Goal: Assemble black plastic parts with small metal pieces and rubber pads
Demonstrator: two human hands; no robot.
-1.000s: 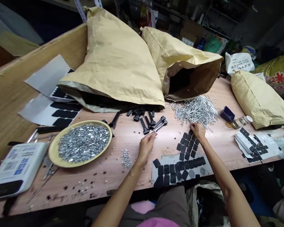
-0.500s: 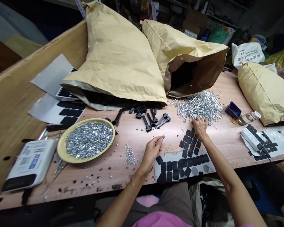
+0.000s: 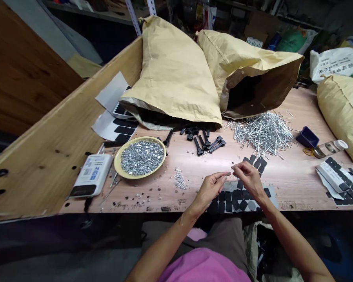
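Note:
My left hand (image 3: pixel 211 187) and my right hand (image 3: pixel 247 177) meet above the table's near edge, fingertips almost touching. Both are pinched; each seems to hold a tiny piece too small to name. Under them lies a grey sheet of black pads (image 3: pixel 238 196). Behind it spreads a pile of metal pins (image 3: pixel 263 131). Several black plastic parts (image 3: pixel 206 141) lie in front of the left paper sack (image 3: pixel 173 78). A yellow dish of small metal washers (image 3: pixel 141 157) sits to the left, with a small heap of loose washers (image 3: pixel 180 181) beside it.
A second open paper sack (image 3: pixel 253 74) lies behind the pins. A white scale (image 3: pixel 91 174) rests at the left by the wooden side wall (image 3: pixel 61 141). A blue cup (image 3: pixel 307 137), a small jar (image 3: pixel 329 148) and more pad sheets (image 3: pixel 339 180) are at the right.
My right hand left the pin pile and came back toward me to meet the left hand. The left hand drew in slightly. The camera view shifted left and back.

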